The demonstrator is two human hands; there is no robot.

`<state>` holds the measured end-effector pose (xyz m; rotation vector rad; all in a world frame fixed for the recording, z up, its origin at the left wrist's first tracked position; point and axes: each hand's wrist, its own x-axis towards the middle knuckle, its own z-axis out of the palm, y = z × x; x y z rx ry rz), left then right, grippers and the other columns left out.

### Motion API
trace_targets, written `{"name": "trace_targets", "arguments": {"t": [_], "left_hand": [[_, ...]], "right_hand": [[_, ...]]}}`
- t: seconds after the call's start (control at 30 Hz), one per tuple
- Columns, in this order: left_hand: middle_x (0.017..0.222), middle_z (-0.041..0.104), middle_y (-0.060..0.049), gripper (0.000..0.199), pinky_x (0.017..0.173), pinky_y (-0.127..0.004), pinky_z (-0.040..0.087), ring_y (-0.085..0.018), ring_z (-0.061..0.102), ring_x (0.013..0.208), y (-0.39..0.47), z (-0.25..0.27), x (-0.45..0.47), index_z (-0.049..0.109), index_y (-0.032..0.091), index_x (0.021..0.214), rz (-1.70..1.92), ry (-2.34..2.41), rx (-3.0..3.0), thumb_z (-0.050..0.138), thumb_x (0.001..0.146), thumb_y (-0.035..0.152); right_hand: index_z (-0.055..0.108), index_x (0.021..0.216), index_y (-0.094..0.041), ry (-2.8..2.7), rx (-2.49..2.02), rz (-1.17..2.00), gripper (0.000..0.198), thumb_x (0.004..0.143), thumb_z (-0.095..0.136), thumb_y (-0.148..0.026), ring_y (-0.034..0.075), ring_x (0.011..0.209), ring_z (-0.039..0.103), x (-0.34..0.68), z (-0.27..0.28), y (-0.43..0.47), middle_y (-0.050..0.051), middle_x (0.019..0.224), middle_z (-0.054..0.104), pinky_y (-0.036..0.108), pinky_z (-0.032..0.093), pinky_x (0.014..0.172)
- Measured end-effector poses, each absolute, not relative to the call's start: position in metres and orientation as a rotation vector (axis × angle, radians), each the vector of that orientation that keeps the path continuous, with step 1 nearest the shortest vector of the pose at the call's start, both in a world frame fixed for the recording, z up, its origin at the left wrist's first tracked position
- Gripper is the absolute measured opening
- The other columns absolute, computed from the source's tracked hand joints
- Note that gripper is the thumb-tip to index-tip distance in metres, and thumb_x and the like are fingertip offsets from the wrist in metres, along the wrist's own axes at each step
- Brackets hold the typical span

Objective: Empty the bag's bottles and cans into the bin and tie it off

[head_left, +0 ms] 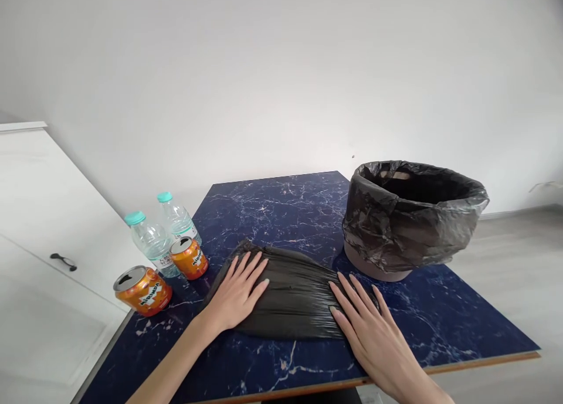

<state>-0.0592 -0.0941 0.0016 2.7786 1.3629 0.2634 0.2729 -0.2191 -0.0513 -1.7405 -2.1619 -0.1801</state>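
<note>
A black plastic garbage bag (299, 292) lies spread on the table, with creases running across it from side to side. My left hand (240, 289) rests flat on its left part, fingers stretched out. On its right end lies my right hand (367, 319), also flat with the fingers spread. Just beyond that hand stands a trash can (373, 269), lined with a black bag (409, 234) folded over its rim. Left of my left hand are two orange soda cans, a nearer one (147, 292) and a farther one (190, 260), both with opened tops.
Behind the cans stand two clear plastic bottles with teal caps, one at left (152, 243) and one farther back (178, 216). The blue marbled table (281, 207) has a wooden front edge. A white cabinet (39, 199) stands at the left, and a pale wall (272, 81) rises behind.
</note>
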Motion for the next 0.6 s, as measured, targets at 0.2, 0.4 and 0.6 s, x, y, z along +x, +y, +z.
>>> {"name": "trace_targets", "arguments": {"t": [0.2, 0.4, 0.6], "left_hand": [[0.172, 0.042, -0.011, 0.058, 0.13, -0.066, 0.031, -0.038, 0.033, 0.162, -0.097, 0.008, -0.088, 0.044, 0.025, 0.165, 0.416, 1.536, 2.785, 0.041, 0.113, 0.05], [0.149, 0.066, -0.004, 0.029, 0.127, -0.048, 0.045, -0.025, 0.056, 0.147, -0.148, 0.041, -0.081, 0.067, 0.03, 0.137, 0.636, 1.14, 2.807, 0.051, 0.113, 0.031], [0.142, 0.07, -0.004, 0.028, 0.113, -0.04, 0.059, -0.025, 0.066, 0.134, -0.184, 0.05, -0.089, 0.067, 0.031, 0.133, 0.388, 1.103, 2.763, 0.066, 0.106, 0.039]], "right_hand": [[0.013, 0.174, -0.034, -2.175, -1.698, -0.165, 0.069, 0.113, 0.039, -0.051, 0.036, 0.162, 0.031, 0.276, -0.051, -0.218, 0.004, 0.177, 0.025, 0.069, 0.038, 0.125], [0.014, 0.174, -0.032, -2.223, -1.564, -0.203, 0.07, 0.113, 0.044, -0.047, 0.037, 0.163, 0.026, 0.283, -0.037, -0.212, 0.005, 0.177, 0.028, 0.075, 0.031, 0.126], [0.031, 0.171, -0.022, -2.273, -1.353, -0.325, 0.066, 0.111, 0.051, -0.042, 0.034, 0.16, 0.037, 0.245, -0.01, -0.233, 0.007, 0.175, 0.032, 0.055, 0.05, 0.121]]}}
